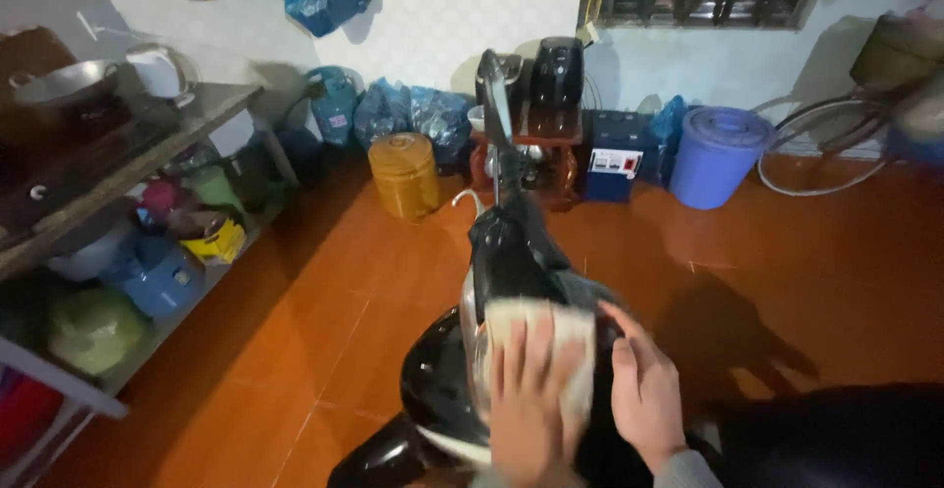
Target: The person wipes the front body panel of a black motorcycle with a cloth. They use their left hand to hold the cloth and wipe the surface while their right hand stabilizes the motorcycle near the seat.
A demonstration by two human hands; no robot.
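Orange tiled floor [344, 282] (blue bin [718, 154] beyond)

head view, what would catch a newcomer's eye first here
Low in the middle, the left hand presses a pale cloth onto a glossy black scooter, with the right hand resting beside it. Behind, a blue lidded bucket stands by the wall on the orange tiled floor.
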